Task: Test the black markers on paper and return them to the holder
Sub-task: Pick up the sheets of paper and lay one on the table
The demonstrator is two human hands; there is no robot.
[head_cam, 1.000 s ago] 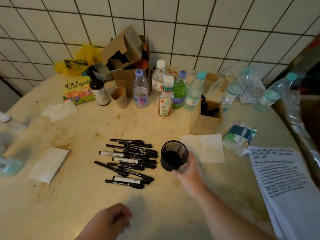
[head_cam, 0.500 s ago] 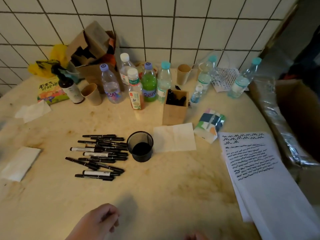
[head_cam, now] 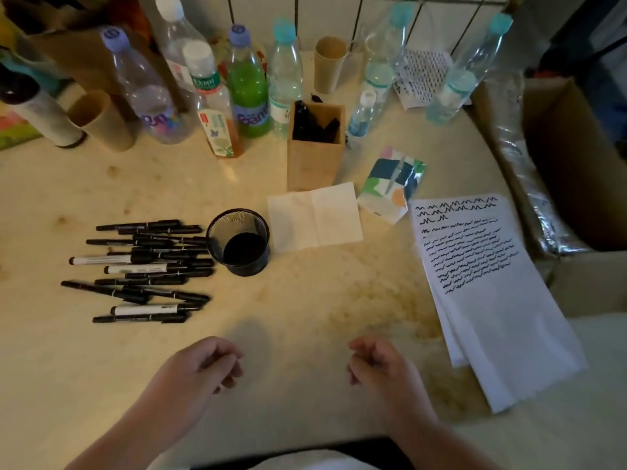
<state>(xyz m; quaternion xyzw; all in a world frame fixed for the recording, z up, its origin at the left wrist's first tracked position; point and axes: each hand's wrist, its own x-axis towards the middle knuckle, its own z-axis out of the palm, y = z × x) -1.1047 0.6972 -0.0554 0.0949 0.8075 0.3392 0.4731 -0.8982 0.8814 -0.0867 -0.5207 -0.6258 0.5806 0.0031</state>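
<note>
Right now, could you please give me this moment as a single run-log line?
left hand: idle, holds nothing | right hand: idle, holds nothing | markers: lying left of holder | mesh holder: upright, empty | paper: partly scribbled

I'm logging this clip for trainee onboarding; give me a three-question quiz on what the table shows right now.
1. True or false: the black mesh holder has markers standing in it.
2. Which side of the holder does the pile of black markers lie on, as seen by the camera? A) left B) right
3. What do the left hand and right hand hold?

Key: 1 false, it looks empty; 2 A; 3 nothing, both hover loosely curled over the table.
</note>
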